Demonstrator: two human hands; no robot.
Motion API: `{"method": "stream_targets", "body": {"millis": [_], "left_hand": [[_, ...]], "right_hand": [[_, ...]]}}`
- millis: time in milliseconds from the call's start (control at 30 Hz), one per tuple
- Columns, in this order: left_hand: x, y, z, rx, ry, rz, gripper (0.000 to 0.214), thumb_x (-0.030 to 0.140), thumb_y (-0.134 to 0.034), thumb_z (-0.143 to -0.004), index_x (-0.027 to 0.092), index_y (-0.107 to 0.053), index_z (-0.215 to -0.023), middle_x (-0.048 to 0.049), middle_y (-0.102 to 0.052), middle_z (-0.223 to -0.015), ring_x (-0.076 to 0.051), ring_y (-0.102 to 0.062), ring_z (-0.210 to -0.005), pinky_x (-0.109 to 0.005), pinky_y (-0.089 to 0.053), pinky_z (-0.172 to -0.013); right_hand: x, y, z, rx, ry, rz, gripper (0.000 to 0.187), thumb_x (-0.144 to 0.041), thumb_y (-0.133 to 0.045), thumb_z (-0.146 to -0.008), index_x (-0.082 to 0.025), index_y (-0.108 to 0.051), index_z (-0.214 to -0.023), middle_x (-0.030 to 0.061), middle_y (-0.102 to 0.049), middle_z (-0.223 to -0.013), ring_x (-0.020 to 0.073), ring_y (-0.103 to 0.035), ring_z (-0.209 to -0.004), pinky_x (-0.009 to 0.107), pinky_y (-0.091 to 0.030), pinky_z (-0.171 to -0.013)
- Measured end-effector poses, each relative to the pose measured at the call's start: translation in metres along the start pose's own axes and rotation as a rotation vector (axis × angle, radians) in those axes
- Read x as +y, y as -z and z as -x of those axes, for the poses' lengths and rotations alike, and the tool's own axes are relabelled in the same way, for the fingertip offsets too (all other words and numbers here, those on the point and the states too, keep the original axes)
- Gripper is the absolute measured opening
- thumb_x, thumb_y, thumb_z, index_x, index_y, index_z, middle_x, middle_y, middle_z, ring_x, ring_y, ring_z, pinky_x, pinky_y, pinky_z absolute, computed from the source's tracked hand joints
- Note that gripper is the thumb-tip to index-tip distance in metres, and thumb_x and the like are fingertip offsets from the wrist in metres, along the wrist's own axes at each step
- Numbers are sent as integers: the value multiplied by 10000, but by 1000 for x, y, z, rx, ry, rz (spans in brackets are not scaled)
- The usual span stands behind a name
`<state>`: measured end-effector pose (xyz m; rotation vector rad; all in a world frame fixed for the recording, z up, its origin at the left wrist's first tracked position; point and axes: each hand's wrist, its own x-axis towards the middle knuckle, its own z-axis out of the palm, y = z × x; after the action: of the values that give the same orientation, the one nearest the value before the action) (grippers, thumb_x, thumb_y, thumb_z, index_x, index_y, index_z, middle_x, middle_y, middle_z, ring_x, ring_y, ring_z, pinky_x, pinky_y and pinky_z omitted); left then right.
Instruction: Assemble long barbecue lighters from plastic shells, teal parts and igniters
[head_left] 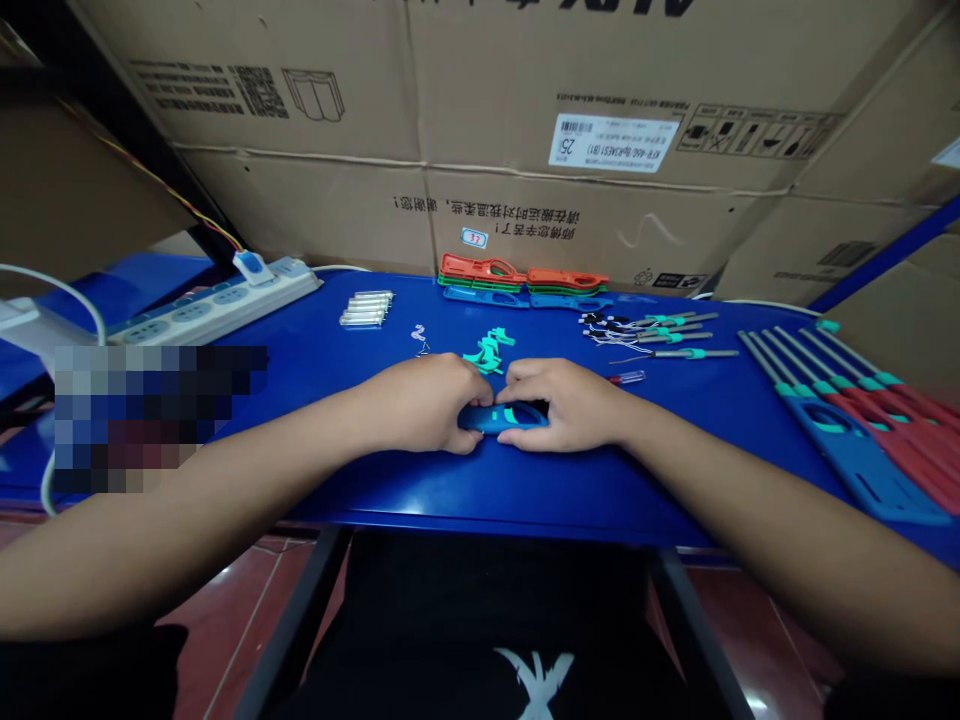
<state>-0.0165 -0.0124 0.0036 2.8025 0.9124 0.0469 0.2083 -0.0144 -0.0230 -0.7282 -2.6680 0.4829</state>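
Between my two hands lies a blue lighter body [491,418], low over the blue table, with a teal trigger [511,415] showing in its opening. My left hand [439,405] grips its left end with thumb and fingers. Around its right end, beside the finger loop, my right hand [559,405] is closed. The fingers cover both ends of the body. Just beyond my hands sits a small heap of teal triggers [487,350]. To the right of the heap, partly behind my right hand, is a screwdriver with a clear handle [631,377].
Orange, green and blue lighter shells [525,280] are stacked at the back. Clear tubes [366,309] lie left, metal rods with wires [675,335] right. Assembled blue and red lighters [847,450] line the right edge. A power strip [217,305] stands left; cardboard [420,180] walls the back.
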Motion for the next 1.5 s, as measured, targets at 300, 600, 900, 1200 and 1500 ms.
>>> {"method": "stream_targets", "body": {"millis": [300, 600, 900, 1200, 1500], "left_hand": [[5, -2, 3, -1, 5, 22, 221, 277, -695, -762, 176, -751, -951, -71, -721, -925, -232, -678, -835, -321, -515, -720], [5, -5, 0, 32, -15, 119, 261, 311, -736, -797, 193, -770, -1028, -69, -749, -994, -228, -700, -930, -327, -528, -857], [7, -15, -3, 60, -22, 130, 243, 311, -727, -792, 172, -759, -989, -88, -740, -981, -246, -699, -913, -359, -540, -827], [-1, -2, -1, 15, -12, 105, 329, 242, -746, -734, 181, -738, -1058, -75, -745, -1055, -245, -688, -999, -349, -519, -893], [-3, -4, -2, 2, -14, 92, 313, 298, -720, -738, 197, -740, -1033, -63, -750, -1018, -238, -690, -962, -335, -524, -859]], "right_hand": [[-1, 1, 0, -20, -102, -155, 298, -395, -712, -814, -179, -770, -1010, 14, -604, -830, 134, -567, -717, 271, -429, -676], [-29, 15, -3, -192, -214, 227, 329, -363, -642, -778, -160, -759, -1009, 94, -686, -957, 224, -622, -833, 309, -420, -665], [-60, 27, -23, -472, -310, 534, 197, -323, -627, -747, -147, -717, -757, 110, -676, -714, 182, -548, -556, 296, -261, -461], [-61, 12, -20, -422, -276, 597, 218, -198, -638, -732, -127, -724, -919, 146, -715, -842, 240, -625, -639, 337, -376, -517], [-59, 22, -12, -401, -269, 606, 266, -226, -580, -791, -125, -707, -1001, 124, -702, -901, 222, -622, -685, 319, -315, -533]]}}
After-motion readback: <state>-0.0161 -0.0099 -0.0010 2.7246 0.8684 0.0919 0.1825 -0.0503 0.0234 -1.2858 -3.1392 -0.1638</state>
